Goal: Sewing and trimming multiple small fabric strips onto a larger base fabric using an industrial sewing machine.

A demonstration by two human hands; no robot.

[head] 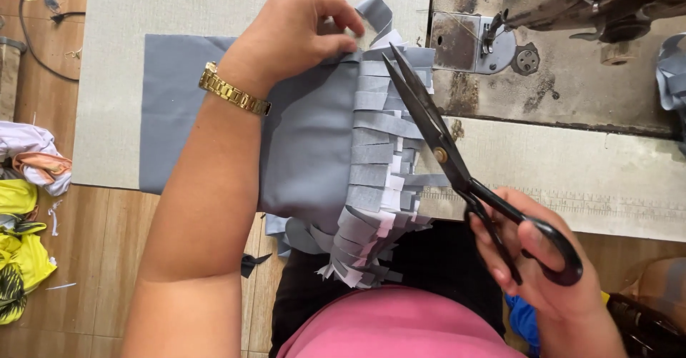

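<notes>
— What are your hands doing right now?

— My left hand [296, 26] is pinching the top edge of the grey fabric [307, 151], fingers curled closed on it near the far end of the row of grey strips [375, 165]. My right hand [543, 258] is gripping the black scissors [446, 151], fingers through the loops. The blades are lying nearly closed, pointing away from me across the strips, tip close to my left fingertips.

— Where is the fabric sitting?

— It's lying across the pale sewing table [214, 1], with the lower strips hanging over the near edge toward my lap. The sewing machine [572, 8] is just beyond it, to the right.

— What's worrying you?

— I'm thinking the scissor tip is the main risk: it's resting so near my left fingers that a careless push forward could nick them. The strips are also overlapping in layers, so I judge the blades could catch one I'm not aiming at. And the dangling end is pulling on the piece; if my pinch loosens, the whole thing could slide off the table edge.

— Anything else around?

— A gold wristwatch [232, 90] on my left wrist, and coloured cloth scraps [25, 208] lying on the floor to my left.
</notes>
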